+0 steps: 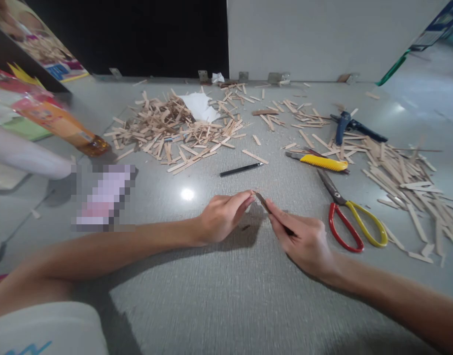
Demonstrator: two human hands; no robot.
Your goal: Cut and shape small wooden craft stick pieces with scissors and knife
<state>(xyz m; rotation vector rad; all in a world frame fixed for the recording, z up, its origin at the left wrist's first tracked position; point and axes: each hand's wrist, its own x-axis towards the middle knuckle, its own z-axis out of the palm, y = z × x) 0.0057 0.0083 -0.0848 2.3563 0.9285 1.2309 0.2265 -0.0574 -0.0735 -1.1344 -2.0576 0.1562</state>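
- While our two hands met low over the grey floor (226, 296), a thin wooden stick (262, 199) bridged the small gap between them, its far tip at the left fingertips and its near end running under the right fingers.
- Our left hand (222, 217) was pinched narrow, thumb and fingers closed together on the stick's tip.
- Our right hand (303, 239) was curled around the stick's other end, with something dark lying along its fingers; we could not tell what it was.
- Just right of that hand lay scissors (350, 217) with one red and one yellow loop, and beyond them a yellow-handled cutter (322, 161).
- A black pen (241, 169) lay ahead of our hands, apart from them.
- Farther off, a broad heap of cut sticks (170, 130) spread around a white sheet of paper (200, 106), and a second pile (407, 182) lay at the right.
- A blue-handled tool (346, 125) rested among scattered pieces near the pale wall (322, 34).
- At the left stood colourful packets (52, 118) beside a dark opening.
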